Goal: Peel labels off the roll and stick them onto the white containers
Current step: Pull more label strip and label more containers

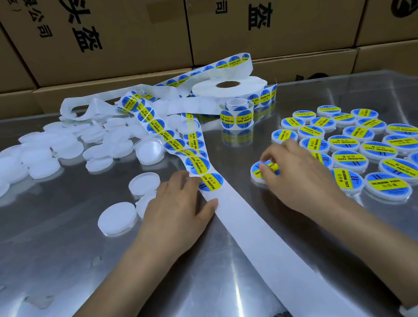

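Right hand [290,171]: fingers curled down onto a labelled container [259,171] on the steel surface [84,268], pressing its label at the near-left edge of the finished group [376,147]. Left hand [179,204]: fingers laid fairly flat and together on the backing strip [236,213], fingertips touching the next label [211,181], thumb on the bare liner; the roll [230,89] lies at the back, unlabelled containers [43,156] far left. Judgement: labels are thin, limp and tacky, so lift by one edge; containers look light and liable to slide on steel, so press from above.
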